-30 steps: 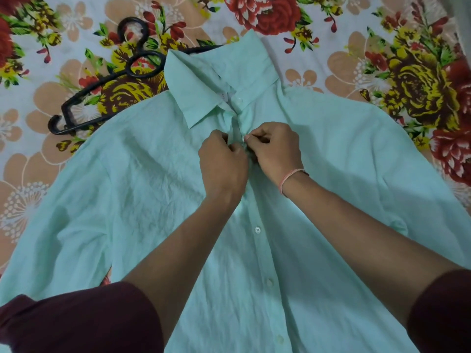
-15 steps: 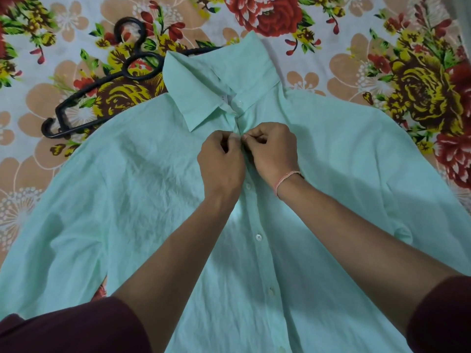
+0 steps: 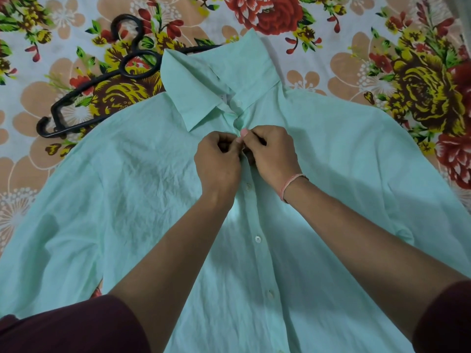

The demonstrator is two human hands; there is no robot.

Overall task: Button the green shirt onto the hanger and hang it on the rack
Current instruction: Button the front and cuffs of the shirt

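A pale green shirt (image 3: 142, 205) lies spread flat, front up, collar pointing away from me. Its placket runs down the middle with several white buttons showing below my hands. My left hand (image 3: 218, 164) and my right hand (image 3: 274, 155) meet on the placket just below the collar, fingers pinched on the cloth at a button there. The button between my fingertips is hidden. A black plastic hanger (image 3: 96, 85) lies at the upper left, its right end tucked under the shirt's collar and shoulder, its hook curling away from me.
The shirt rests on a bed sheet (image 3: 356, 59) printed with large red, yellow and beige flowers. Both shirt sleeves spread out to the sides. My dark maroon sleeves fill the lower corners. No rack is in view.
My hands stay on the upper placket, with small finger movements. The view has shifted slightly, so the shirt and hanger sit a little further left.
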